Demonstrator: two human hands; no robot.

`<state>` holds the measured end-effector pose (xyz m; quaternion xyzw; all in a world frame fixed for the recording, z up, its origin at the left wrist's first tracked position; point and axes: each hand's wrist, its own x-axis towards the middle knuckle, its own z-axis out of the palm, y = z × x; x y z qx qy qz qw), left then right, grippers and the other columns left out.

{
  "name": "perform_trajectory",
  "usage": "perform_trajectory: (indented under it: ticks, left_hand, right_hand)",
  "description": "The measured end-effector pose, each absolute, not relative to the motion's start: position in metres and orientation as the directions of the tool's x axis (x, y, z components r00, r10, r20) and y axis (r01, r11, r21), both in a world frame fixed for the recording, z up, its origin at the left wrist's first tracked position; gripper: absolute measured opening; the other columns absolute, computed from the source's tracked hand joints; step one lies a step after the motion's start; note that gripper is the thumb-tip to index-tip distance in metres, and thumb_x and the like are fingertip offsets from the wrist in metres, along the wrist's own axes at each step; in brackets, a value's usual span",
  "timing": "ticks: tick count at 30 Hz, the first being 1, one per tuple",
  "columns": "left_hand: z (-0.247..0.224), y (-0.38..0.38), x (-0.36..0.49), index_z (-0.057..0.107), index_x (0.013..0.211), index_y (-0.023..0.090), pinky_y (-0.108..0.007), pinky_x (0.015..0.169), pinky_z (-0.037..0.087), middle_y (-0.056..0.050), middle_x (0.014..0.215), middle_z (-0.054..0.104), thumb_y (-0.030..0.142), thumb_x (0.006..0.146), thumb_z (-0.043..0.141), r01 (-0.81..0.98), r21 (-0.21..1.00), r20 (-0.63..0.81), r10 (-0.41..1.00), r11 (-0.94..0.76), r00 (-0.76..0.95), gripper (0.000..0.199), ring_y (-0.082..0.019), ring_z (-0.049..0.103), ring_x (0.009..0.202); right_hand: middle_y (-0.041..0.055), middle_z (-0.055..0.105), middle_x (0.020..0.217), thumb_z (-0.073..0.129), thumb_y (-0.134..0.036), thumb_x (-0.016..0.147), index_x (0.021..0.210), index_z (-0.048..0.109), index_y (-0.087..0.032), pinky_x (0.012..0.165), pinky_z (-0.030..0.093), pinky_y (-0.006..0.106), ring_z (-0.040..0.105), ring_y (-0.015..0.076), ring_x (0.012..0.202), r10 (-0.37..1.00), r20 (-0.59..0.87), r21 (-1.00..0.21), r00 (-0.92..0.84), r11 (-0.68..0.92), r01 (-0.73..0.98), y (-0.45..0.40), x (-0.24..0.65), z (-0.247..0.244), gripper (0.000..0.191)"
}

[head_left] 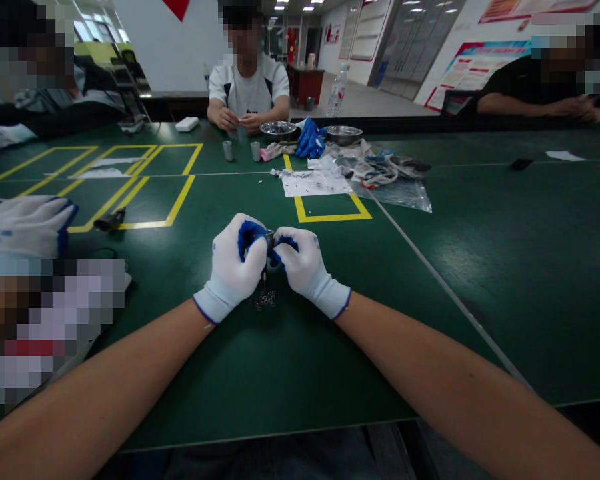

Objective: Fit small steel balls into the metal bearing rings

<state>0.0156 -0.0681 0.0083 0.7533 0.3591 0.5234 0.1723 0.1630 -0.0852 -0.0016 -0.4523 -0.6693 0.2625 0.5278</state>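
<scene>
Left hand (234, 260): curling fingers, gripping small grey part (269, 239). Right hand (304, 259): bending fingers at part's three o'clock, pinch unclear. Small rings (265, 300): lying at six o'clock. Steady bracing is probably helping.

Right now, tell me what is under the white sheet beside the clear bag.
Yellow tape meets the front edge of the sheet in two places and likely runs on beneath, across the table. Anything else under there is covered and can't be seen.
</scene>
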Motion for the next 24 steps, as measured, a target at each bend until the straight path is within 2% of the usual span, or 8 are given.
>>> perform_trajectory:
  ticks: [15, 24]
  left_hand:
    - [0.0080, -0.0685, 0.0151, 0.060, 0.086, 0.022, -0.035, 0.068, 0.054, -0.001, 0.077, 0.066, 0.028, 0.088, 0.056, 0.362, 0.617, 0.688, 0.702, -0.699, 0.181, 0.008, -0.020, 0.065, 0.073]
    - [0.0081, -0.0666, 0.0116, 0.059, 0.092, 0.024, -0.035, 0.073, 0.055, -0.002, 0.084, 0.066, 0.029, 0.092, 0.052, 0.353, 0.643, 0.708, 0.704, -0.679, 0.064, 0.009, -0.020, 0.064, 0.077]
  right_hand:
    - [-0.0013, 0.051, 0.057, 0.048, -0.029, 0.081, 0.059, 0.046, -0.025, 0.059, 0.037, 0.032, 0.050, 0.0167, 0.058, 0.863, 0.503, -0.808, -0.052, 0.490, 0.327, -0.0851, 0.1636, -0.0029, 0.022]
    - [0.0013, 0.062, 0.069, 0.048, -0.032, 0.090, 0.073, 0.058, -0.022, 0.067, 0.049, 0.032, 0.060, 0.0188, 0.069, 0.872, 0.471, -0.851, -0.131, 0.489, 0.191, -0.0862, 0.1622, -0.0037, 0.023]
